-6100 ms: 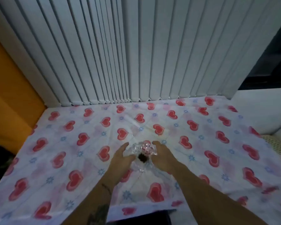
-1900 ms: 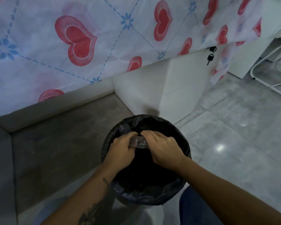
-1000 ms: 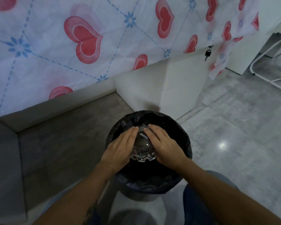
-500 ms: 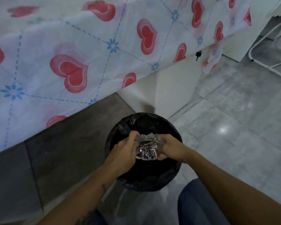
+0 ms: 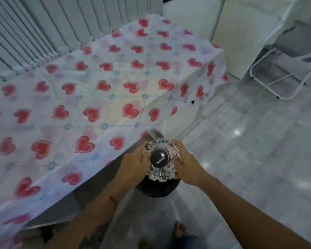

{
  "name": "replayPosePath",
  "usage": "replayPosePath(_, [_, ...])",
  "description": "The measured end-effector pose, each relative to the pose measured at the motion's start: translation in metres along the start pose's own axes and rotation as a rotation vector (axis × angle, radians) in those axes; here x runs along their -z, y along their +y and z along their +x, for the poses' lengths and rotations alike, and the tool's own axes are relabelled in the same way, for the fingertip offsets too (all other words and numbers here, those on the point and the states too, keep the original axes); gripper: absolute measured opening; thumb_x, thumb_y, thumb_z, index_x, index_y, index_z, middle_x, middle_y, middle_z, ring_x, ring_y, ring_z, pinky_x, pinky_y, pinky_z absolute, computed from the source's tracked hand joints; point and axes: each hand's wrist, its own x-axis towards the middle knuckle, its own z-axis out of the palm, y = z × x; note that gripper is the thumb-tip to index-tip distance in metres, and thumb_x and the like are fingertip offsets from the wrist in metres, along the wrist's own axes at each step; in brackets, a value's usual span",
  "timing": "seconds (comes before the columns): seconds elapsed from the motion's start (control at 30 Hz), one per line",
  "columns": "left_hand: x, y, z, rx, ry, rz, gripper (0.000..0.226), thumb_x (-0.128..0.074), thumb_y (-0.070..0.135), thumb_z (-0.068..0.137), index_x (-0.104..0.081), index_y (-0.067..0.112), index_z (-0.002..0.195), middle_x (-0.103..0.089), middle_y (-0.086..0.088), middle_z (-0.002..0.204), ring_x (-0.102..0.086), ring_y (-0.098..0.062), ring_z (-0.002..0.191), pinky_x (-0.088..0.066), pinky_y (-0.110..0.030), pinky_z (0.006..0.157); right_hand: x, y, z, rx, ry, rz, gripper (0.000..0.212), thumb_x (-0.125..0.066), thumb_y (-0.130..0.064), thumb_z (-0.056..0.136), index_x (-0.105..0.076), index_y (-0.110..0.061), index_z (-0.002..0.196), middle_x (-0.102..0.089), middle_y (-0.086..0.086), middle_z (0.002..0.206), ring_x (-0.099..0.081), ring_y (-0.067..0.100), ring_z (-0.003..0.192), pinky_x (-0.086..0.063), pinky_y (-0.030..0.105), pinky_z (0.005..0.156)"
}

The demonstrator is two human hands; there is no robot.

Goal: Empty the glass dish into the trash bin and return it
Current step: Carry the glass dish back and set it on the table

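Note:
I hold a cut-glass dish [image 5: 161,159] with a scalloped rim upright in front of me. My left hand [image 5: 133,163] grips its left side and my right hand [image 5: 186,166] grips its right side. Through its clear bottom shows the dark bin below, with a small pale strip near the middle. The trash bin [image 5: 156,188], lined with a black bag, stands on the floor directly beneath the dish and is mostly hidden by the dish and my hands. The table [image 5: 90,97] with a white cloth of red hearts lies to the left and ahead.
White vertical blinds [image 5: 43,29] hang behind the table. A white cabinet [image 5: 240,36] and a white metal chair frame [image 5: 280,81] stand at the right. Grey glossy floor tiles [image 5: 258,150] spread to the right. My bare foot [image 5: 179,230] shows at the bottom.
The dish has been lifted up from the bin mouth, still in both hands. The view has risen, so the tabletop and blinds are now visible and the bin looks smaller below.

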Motion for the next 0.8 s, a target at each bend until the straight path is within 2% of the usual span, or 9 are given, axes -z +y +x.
replayPosePath(0.1, [0.038, 0.037, -0.017, -0.013, -0.006, -0.042, 0.038, -0.043, 0.037, 0.096, -0.046, 0.043, 0.133, -0.073, 0.003, 0.106, -0.068, -0.011, 0.089, -0.052, -0.033, 0.089, 0.018, -0.05, -0.024, 0.077, 0.046, -0.047, 0.058, -0.039, -0.01, 0.103, -0.022, -0.044, 0.148, -0.059, -0.01, 0.072, -0.061, -0.003, 0.055, -0.061, 0.029, 0.071])
replayPosePath(0.17, [0.059, 0.052, -0.024, 0.001, 0.012, -0.086, 0.039, -0.042, 0.039, 0.096, -0.045, 0.043, 0.135, -0.073, 0.004, 0.1, -0.069, -0.009, 0.086, -0.053, -0.036, 0.089, 0.025, -0.074, -0.029, 0.098, 0.093, -0.052, 0.057, -0.039, -0.011, 0.105, -0.024, -0.037, 0.154, -0.052, -0.015, 0.067, -0.056, -0.006, 0.048, -0.055, 0.025, 0.064])
replayPosePath(0.23, [0.076, 0.065, -0.028, 0.029, 0.038, -0.109, 0.041, -0.042, 0.034, 0.098, -0.044, 0.041, 0.138, -0.07, 0.002, 0.094, -0.066, -0.006, 0.078, -0.051, -0.029, 0.08, 0.027, -0.093, -0.027, 0.114, 0.128, -0.073, 0.058, -0.039, -0.014, 0.105, -0.023, -0.036, 0.156, -0.053, -0.01, 0.062, -0.055, 0.0, 0.046, -0.051, 0.027, 0.056])
replayPosePath(0.27, [0.084, 0.07, -0.029, 0.031, 0.047, -0.118, 0.043, -0.043, 0.03, 0.098, -0.044, 0.041, 0.139, -0.068, 0.001, 0.087, -0.064, -0.007, 0.07, -0.05, -0.026, 0.071, 0.027, -0.1, -0.025, 0.132, 0.141, -0.101, 0.058, -0.039, -0.016, 0.104, -0.022, -0.039, 0.155, -0.055, -0.003, 0.06, -0.054, 0.004, 0.046, -0.053, 0.034, 0.054])
replayPosePath(0.37, [0.104, 0.082, -0.036, 0.032, 0.094, -0.144, 0.051, -0.045, 0.019, 0.094, -0.042, 0.044, 0.138, -0.062, -0.002, 0.067, -0.054, -0.014, 0.053, -0.046, -0.017, 0.05, 0.03, -0.125, -0.016, 0.137, 0.163, -0.189, 0.06, -0.037, -0.018, 0.102, -0.021, -0.046, 0.153, -0.063, 0.014, 0.067, -0.057, 0.02, 0.052, -0.055, 0.043, 0.057])
replayPosePath(0.53, [0.128, 0.095, -0.028, 0.064, 0.226, -0.193, 0.049, -0.047, 0.011, 0.091, -0.052, 0.033, 0.134, -0.069, -0.001, 0.085, -0.058, -0.013, 0.063, -0.05, -0.026, 0.065, 0.038, -0.161, 0.007, 0.231, 0.136, -0.177, 0.051, -0.033, -0.014, 0.103, -0.032, -0.032, 0.151, -0.053, -0.01, 0.066, -0.051, 0.005, 0.052, -0.057, 0.036, 0.064])
replayPosePath(0.67, [0.141, 0.096, 0.003, 0.116, 0.259, -0.184, 0.049, -0.046, 0.013, 0.094, -0.048, 0.031, 0.139, -0.069, -0.014, 0.115, -0.066, -0.023, 0.079, -0.054, -0.028, 0.072, 0.046, -0.174, 0.042, 0.248, 0.096, -0.166, 0.041, -0.031, -0.016, 0.105, -0.035, -0.029, 0.144, -0.054, -0.006, 0.068, -0.054, 0.009, 0.056, -0.055, 0.035, 0.06])
replayPosePath(0.73, [0.141, 0.094, 0.025, 0.135, 0.258, -0.197, 0.049, -0.045, 0.014, 0.094, -0.047, 0.031, 0.14, -0.069, -0.014, 0.114, -0.067, -0.02, 0.076, -0.057, -0.031, 0.069, 0.051, -0.175, 0.065, 0.256, 0.079, -0.16, 0.038, -0.031, -0.017, 0.105, -0.037, -0.029, 0.141, -0.059, -0.001, 0.073, -0.058, 0.013, 0.058, -0.057, 0.039, 0.06])
replayPosePath(0.8, [0.141, 0.09, 0.048, 0.156, 0.275, -0.189, 0.048, -0.045, 0.014, 0.093, -0.049, 0.031, 0.139, -0.069, -0.003, 0.104, -0.064, -0.012, 0.068, -0.057, -0.026, 0.062, 0.056, -0.174, 0.09, 0.256, 0.064, -0.176, 0.037, -0.032, -0.017, 0.106, -0.038, -0.027, 0.141, -0.063, 0.0, 0.079, -0.062, 0.017, 0.063, -0.057, 0.037, 0.06])
